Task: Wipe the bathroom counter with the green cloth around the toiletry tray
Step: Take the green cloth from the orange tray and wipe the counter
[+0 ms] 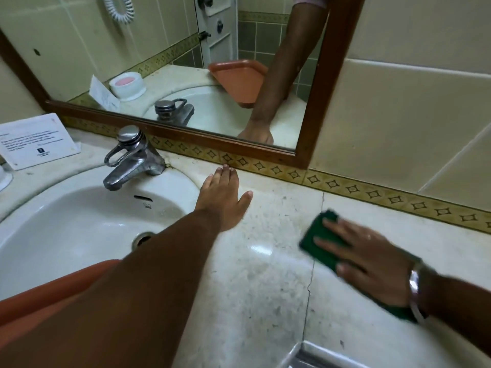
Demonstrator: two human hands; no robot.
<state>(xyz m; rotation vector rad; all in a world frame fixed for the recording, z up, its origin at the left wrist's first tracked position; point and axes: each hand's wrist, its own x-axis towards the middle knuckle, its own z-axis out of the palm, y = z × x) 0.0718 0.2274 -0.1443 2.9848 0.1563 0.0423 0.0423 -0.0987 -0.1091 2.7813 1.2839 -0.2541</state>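
pressure matters most for this wiping stroke: the green cloth [322,241] does best kept flat under the whole palm, swept in overlapping passes across the counter [265,274], paying attention, i'd judge, to the speckled marks and the thin crack running toward six o'clock. the strip along the patterned tile border [372,193] at twelve o'clock of the cloth probably wants a pass too.

the right hand [372,254] lies at about four o'clock in the view, fingers spread and pressed flat on top of the cloth, not curled around it; a watch [414,288] sits on the wrist. the cloth looks slightly blurred.

the left hand [223,197] reaches from seven o'clock toward centre, palm down, fingers together and extended, empty, resting on the counter just beside the sink [66,229] rim with fingertips near the border below the mirror [326,88]. the orange toiletry tray [58,285] sits over the sink's near edge at eight o'clock, under the left forearm, off the surface being wiped.
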